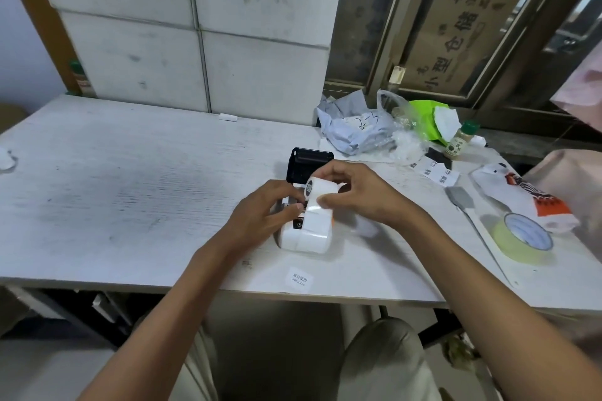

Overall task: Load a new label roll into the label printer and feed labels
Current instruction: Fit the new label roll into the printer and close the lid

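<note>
Right hand (355, 192) fingers are pinching the label roll (321, 187) over the open label printer (306, 221), left hand (267, 212) fingers are bracing the printer's side, near the surface's (130, 189) front edge.

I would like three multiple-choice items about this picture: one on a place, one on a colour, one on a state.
1. The yellow tape ring lies
A. right of the printer
B. left of it
C. on it

2. The lid of the small spice bottle is
A. red
B. green
C. black

3. The black cover of the white label printer is
A. shut
B. open
C. removed

Key: 1 A, it lies near the table's right edge; 2 B, the cap looks green; 3 B, the cover stands up behind the white label roll that both hands hold.
</note>
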